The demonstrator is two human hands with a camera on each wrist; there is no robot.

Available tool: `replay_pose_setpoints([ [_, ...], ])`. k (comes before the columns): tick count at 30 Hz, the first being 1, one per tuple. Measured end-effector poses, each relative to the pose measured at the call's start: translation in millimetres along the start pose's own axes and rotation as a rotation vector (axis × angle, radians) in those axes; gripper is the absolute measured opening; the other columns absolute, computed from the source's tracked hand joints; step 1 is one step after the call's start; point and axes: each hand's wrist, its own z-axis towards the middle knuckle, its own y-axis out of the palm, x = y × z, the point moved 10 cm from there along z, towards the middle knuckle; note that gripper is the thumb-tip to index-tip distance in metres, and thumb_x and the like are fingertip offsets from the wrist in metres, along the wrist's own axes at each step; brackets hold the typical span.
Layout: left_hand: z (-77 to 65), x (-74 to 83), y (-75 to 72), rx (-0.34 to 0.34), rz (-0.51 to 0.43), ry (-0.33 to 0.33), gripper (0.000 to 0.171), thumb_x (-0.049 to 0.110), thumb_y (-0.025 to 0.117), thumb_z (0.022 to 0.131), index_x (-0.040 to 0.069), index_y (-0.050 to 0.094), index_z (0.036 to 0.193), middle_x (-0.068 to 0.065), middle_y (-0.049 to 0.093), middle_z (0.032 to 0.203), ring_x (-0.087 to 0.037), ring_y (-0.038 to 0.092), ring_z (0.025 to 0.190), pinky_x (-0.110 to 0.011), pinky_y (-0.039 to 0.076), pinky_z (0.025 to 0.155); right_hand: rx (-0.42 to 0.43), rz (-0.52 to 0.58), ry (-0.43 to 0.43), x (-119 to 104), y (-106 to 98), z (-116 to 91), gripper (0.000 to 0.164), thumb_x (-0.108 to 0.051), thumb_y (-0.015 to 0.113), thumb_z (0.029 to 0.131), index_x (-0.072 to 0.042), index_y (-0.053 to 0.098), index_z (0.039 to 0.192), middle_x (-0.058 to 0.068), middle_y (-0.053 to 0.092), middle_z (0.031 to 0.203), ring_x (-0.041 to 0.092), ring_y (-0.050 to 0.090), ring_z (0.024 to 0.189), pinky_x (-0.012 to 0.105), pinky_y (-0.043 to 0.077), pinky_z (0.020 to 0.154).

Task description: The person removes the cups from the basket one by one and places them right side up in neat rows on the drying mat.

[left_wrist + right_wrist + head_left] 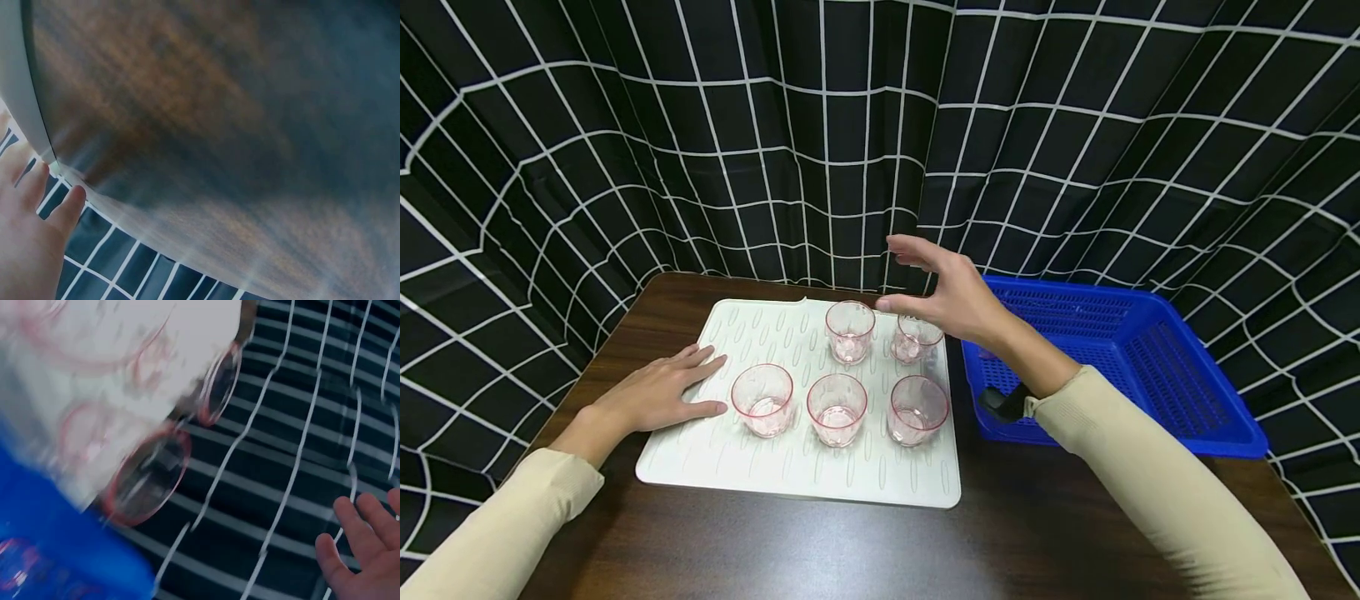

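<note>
Several clear, pink-rimmed glasses stand upright on a white ridged mat (700,458). Three form the front row: a left glass (763,400), a middle glass (837,409) and a right glass (917,410). Behind them are a back-left glass (850,332) and a back-right glass (916,340). My left hand (658,392) rests with spread fingers on the mat's left side. Above the back-right glass, partly covering it, my right hand (951,292) holds nothing, thumb and fingers apart. The right wrist view also shows this hand (369,550) empty, with blurred glasses beside it.
A blue plastic basket (1187,367) stands to the right of the mat, under my right forearm. Pink-rimmed glassware (19,565) shows in it in the right wrist view. Behind the dark wooden table (737,542) hangs a black curtain (850,167) with white grid lines.
</note>
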Motion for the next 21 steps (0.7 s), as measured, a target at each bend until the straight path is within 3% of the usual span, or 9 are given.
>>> replay_pose_setpoints([
  [6,0.7,-1.9,2.1,-0.01,0.005,-0.006,0.09,0.074,0.051,0.088,0.01,0.043,0.152,-0.022,0.034,0.157,-0.045,0.027,0.145,-0.068,0.029,0.108,0.03,0.001,0.131,53,-27,-18,0.077,-0.03,0.081,0.085,-0.009,0.044,0.15,0.012,0.048,0.15,0.029,0.048,0.135,0.05,0.037,0.112],
  [10,1.6,-1.8,2.7,-0.012,0.003,-0.005,0.091,0.075,0.05,0.088,0.01,0.043,0.152,-0.022,0.034,0.157,-0.045,0.026,0.145,-0.068,0.028,0.109,0.011,-0.021,0.248,93,-38,-31,0.08,-0.039,0.077,0.088,-0.008,0.04,0.152,0.014,0.043,0.153,0.033,0.044,0.139,0.054,0.036,0.111],
  [21,0.7,-2.3,3.7,-0.014,0.014,-0.004,0.091,0.075,0.049,0.088,0.011,0.042,0.152,-0.022,0.033,0.157,-0.045,0.026,0.145,-0.067,0.028,0.109,-0.103,-0.125,0.41,147,-52,-58,0.085,-0.043,0.074,0.089,0.0,0.035,0.152,0.024,0.037,0.154,0.044,0.036,0.141,0.061,0.034,0.109],
])
